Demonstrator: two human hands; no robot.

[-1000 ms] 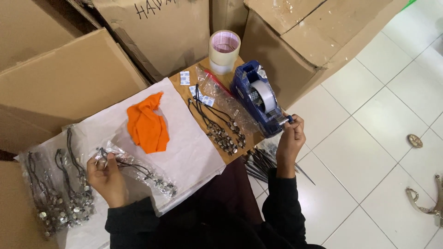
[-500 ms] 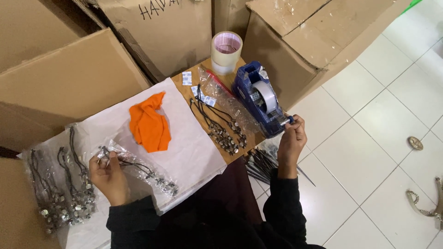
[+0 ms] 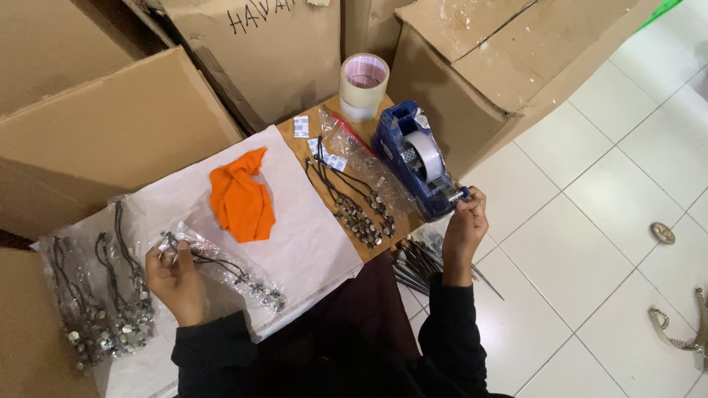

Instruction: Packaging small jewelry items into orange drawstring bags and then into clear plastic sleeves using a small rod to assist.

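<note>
Left hand (image 3: 175, 278) pinches a light, floppy, slippery bagged necklace (image 3: 221, 267) at its end, right hand (image 3: 463, 228) grips tape at the heavy blue dispenser (image 3: 417, 161) cutter.

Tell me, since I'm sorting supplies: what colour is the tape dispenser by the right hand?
Dark blue tape dispenser, clearest in the head view.

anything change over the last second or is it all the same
Almost nothing changed. The right hand stays at the front end of the blue tape dispenser, and the left hand still holds the clear bag of dark cords on the white sheet. The orange cloth and tape roll have not moved.
</note>
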